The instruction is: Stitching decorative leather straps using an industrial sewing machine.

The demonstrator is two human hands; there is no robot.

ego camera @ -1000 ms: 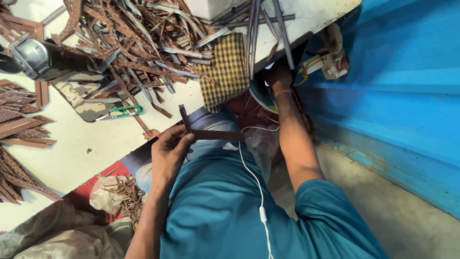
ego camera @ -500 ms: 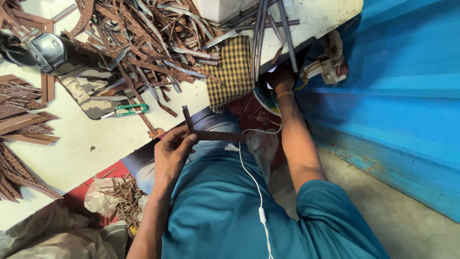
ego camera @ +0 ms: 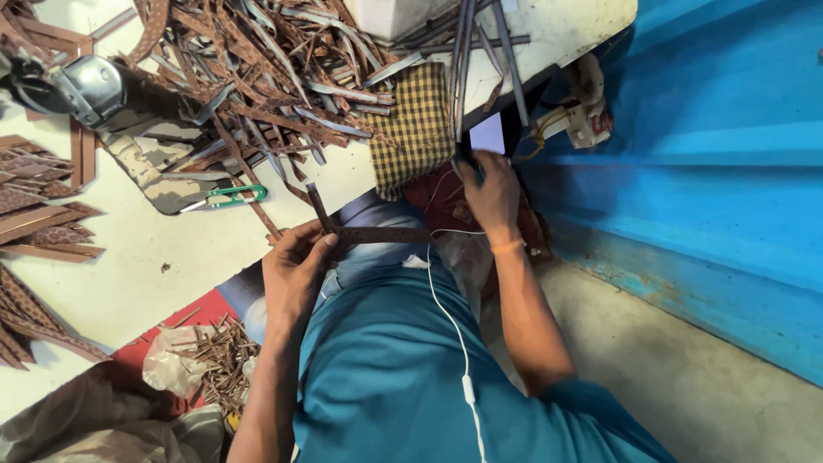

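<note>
From my remote seat I saw the left hand (ego camera: 296,270) just left of centre, fingers pinched around a brown leather strip (ego camera: 377,234). The strip ran level towards the right, with a shorter piece crossing it and standing up at the pinch. It was held over the lap, just off the near edge of the white table (ego camera: 129,274) and not resting on it. The right hand (ego camera: 490,190) was higher and right of centre, reaching to the table's underside beside a checked cloth (ego camera: 417,129) and a small pale screen (ego camera: 487,135). Its fingers curled out of my view, so I could not tell whether it gripped anything. A heap of loose strips (ego camera: 257,69) filled the top of the frame, with green-handled snips (ego camera: 227,197) lying below it on the table. A clear bag of scraps (ego camera: 201,360) sat at lower left, and a blue wall (ego camera: 703,171) filled the right side. A white earphone cable (ego camera: 446,317) trailed down the teal shirt. As I judged it, this was a holding step: one hand kept the crossed pieces together while the other went for something at the table edge. Any next move would call for keeping that pinch firm so the crossing did not slip, and for bringing the right hand back beside the strip.
</note>
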